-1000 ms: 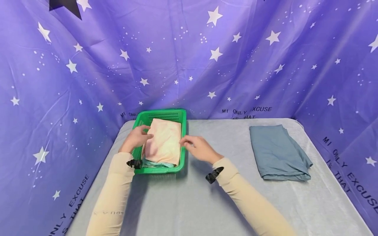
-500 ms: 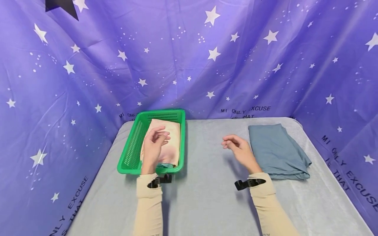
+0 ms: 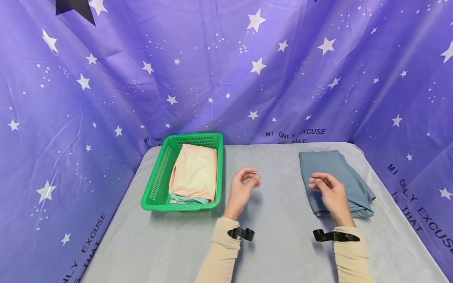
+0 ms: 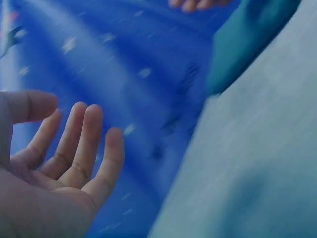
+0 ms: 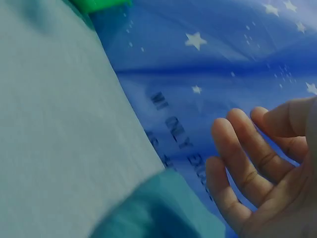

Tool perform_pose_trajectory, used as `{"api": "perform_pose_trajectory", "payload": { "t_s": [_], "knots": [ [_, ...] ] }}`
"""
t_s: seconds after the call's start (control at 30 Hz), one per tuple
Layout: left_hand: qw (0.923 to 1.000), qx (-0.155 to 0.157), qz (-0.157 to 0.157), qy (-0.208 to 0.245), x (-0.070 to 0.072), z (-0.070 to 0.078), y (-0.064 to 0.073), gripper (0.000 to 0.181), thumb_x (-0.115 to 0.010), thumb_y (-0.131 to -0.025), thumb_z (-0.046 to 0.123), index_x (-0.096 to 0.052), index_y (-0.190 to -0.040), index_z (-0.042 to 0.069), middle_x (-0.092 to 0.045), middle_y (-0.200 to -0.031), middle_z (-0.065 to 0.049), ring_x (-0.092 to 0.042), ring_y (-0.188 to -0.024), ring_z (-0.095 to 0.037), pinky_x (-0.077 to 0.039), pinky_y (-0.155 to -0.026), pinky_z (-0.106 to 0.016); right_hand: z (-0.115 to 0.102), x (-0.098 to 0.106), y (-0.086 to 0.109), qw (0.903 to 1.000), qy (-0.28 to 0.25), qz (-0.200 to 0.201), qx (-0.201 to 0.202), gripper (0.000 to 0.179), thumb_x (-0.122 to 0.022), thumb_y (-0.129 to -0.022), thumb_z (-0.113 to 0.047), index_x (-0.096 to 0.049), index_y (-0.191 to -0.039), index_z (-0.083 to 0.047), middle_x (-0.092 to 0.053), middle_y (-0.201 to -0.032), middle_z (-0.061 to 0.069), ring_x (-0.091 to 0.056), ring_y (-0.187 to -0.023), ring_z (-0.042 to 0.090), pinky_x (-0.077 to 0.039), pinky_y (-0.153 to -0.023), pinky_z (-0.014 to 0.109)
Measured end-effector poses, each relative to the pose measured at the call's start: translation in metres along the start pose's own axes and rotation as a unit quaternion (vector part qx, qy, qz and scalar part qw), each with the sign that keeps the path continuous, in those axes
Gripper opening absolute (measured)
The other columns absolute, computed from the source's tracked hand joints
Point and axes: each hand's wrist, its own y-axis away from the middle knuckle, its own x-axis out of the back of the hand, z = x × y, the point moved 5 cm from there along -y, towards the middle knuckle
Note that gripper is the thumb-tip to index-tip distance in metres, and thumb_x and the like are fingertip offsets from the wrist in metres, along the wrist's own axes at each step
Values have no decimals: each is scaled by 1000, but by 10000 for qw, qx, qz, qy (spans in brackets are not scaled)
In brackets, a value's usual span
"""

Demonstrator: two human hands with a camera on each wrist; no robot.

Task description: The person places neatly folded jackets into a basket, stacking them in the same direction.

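Observation:
A folded blue-grey cloth (image 3: 323, 169) lies at the right of the table. My right hand (image 3: 330, 192) hovers in front of it and hides part of its left side; its fingers (image 5: 242, 158) are loosely bent and hold nothing. Between the basket and that cloth, my left hand (image 3: 242, 190) is in the air over the table, its fingers (image 4: 89, 139) relaxed around nothing. Inside the green basket (image 3: 155, 206) at the left rests a folded pale pink cloth (image 3: 196, 171), on top of a teal cloth (image 3: 189, 199) that shows at the near end.
A grey cloth covers the table (image 3: 276, 251). Purple curtains (image 3: 226, 70) with white stars hang behind it and along both sides. The basket stands near the table's back left edge, close to the curtain.
Both hands have left the basket and moved right, the right hand reaching the blue-grey cloth. The pink cloth stays in the basket, now fully uncovered by the hands.

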Motion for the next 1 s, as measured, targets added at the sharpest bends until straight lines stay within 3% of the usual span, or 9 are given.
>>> {"api": "perform_pose_trajectory", "payload": {
  "t_s": [0.2, 0.33, 0.53, 0.77, 0.87, 0.93, 1.0],
  "knots": [
    [9969, 777, -105, 55, -51, -41, 2, 24, -59, -90, -7, -68, -113, -4, -75, -95, -19, -68, -73, -9, -63, -76, -38, 6, 32, 1, 9931, 970, 589, -305, 18, -58, -105, -12, -67, -117, -2, -73, -92, -19, -70, -87, -2, -55, -78, 10],
    [9921, 1253, -48, 37, -77, -63, 6, 22, -62, -92, -4, -69, -113, -4, -75, -90, -10, -70, -72, -12, -63, -76, -41, 8, 53, 1, 9860, 1304, 910, -495, 19, -58, -104, -13, -68, -116, -1, -70, -87, -27, -66, -84, -7, -51, -74, 7],
    [9854, 1693, 151, -34, -108, -82, 11, 21, -66, -92, 0, -73, -111, 1, -78, -93, -13, -76, -86, -33, -63, -73, -43, 9, 83, -1, 9722, 1872, 1209, -719, 17, -61, -101, -17, -71, -111, -8, -63, -81, -37, -59, -77, -10, -44, -65, 8],
    [9766, 2105, 370, 228, -133, -95, 14, 26, -67, -88, -2, -73, -112, 5, -77, -102, -19, -72, -81, -23, -63, -75, -45, 17, 127, -4, 9421, 2408, 1957, -1274, 9, -65, -96, -21, -72, -101, -25, -53, -70, -40, -50, -69, -16, -39, -64, 8],
    [9742, 2207, 310, 359, -142, -97, 13, 28, -69, -88, 0, -72, -114, 8, -76, -101, -14, -73, -87, -26, -63, -79, -49, 25, 139, -5, 9288, 2758, 1935, -1545, 19, -66, -95, -24, -71, -112, -17, -50, -76, -36, -44, -73, -16, -36, -69, 11],
    [9720, 2289, 108, 516, -147, -98, 12, 31, -71, -89, 2, -70, -119, 11, -73, -106, -10, -72, -93, -27, -61, -84, -52, 31, 143, -6, 9220, 3086, 1684, -1624, 36, -64, -96, -26, -67, -126, -7, -66, -92, -17, -44, -79, -11, -35, -70, 16],
    [9690, 2378, -139, 659, -150, -100, 11, 34, -72, -91, 5, -67, -123, 15, -69, -114, -7, -71, -99, -27, -60, -87, -53, 38, 145, -6, 9177, 3357, 1360, -1632, 50, -62, -97, -29, -57, -138, 2, -70, -114, 7, -40, -83, -10, -34, -72, 20]
  ]
}}
